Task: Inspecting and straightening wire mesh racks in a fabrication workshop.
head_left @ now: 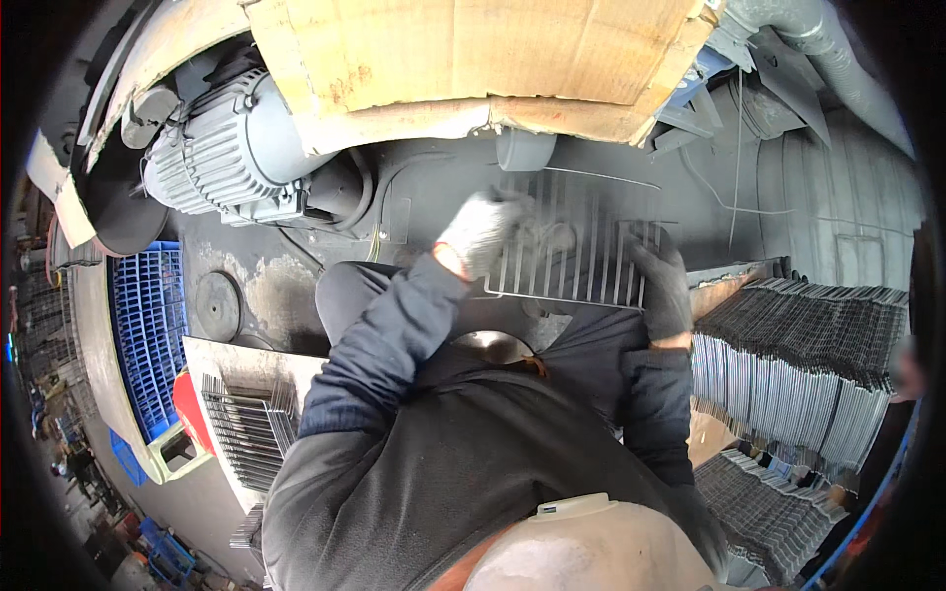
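A metal wire rack with parallel bars is held in front of my lap, its far part blurred. My right hand, in a dark grey glove, is closed on the rack's right edge. On the opposite side, my left hand wears a pale glove and curls at the rack's left edge; its fingertips are smeared by motion. Beyond the rack, a grey cylindrical part juts out below a cardboard sheet.
At the far left stands a grey ribbed motor. Stacked wire racks fill the right side, with more racks on a board at left. A blue plastic crate lies beyond them. A thick grey pipe crosses the upper right.
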A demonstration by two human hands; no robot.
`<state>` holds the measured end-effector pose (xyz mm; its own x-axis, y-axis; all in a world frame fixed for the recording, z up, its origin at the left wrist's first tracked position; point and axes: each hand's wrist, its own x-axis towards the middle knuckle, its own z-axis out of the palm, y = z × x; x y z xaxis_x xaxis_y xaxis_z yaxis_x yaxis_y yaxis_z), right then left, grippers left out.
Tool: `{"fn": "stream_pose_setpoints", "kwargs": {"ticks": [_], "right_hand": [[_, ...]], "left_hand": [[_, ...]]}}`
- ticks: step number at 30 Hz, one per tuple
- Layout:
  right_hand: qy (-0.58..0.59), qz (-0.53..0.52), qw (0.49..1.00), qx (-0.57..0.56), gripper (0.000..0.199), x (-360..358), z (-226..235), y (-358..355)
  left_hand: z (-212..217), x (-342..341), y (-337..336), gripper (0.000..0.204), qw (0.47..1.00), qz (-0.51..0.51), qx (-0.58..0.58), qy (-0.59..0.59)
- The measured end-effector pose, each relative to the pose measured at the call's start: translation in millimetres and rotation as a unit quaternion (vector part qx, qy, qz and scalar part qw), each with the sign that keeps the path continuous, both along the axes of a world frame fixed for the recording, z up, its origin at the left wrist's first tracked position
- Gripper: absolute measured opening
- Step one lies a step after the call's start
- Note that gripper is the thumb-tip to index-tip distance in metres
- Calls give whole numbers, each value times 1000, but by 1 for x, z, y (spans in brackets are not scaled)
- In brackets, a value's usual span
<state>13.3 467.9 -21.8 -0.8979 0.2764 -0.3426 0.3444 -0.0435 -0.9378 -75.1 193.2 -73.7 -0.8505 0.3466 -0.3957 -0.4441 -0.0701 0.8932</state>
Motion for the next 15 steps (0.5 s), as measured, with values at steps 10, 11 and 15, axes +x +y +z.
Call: {"fn": "stream_pose_setpoints", "kwargs": {"ticks": [10,11,15], "right_hand": [[14,317,932,-177,26,-17,4,-172],[8,345,919,-189,28,-11,11,-171],[12,306,911,-276,23,19,22,-142]], "left_hand": [[93,99,-202,19,951,299,-53,-61],[110,119,-211,20,960,264,-79,-42],[141,175,-192,34,961,237,-96,106]]}}
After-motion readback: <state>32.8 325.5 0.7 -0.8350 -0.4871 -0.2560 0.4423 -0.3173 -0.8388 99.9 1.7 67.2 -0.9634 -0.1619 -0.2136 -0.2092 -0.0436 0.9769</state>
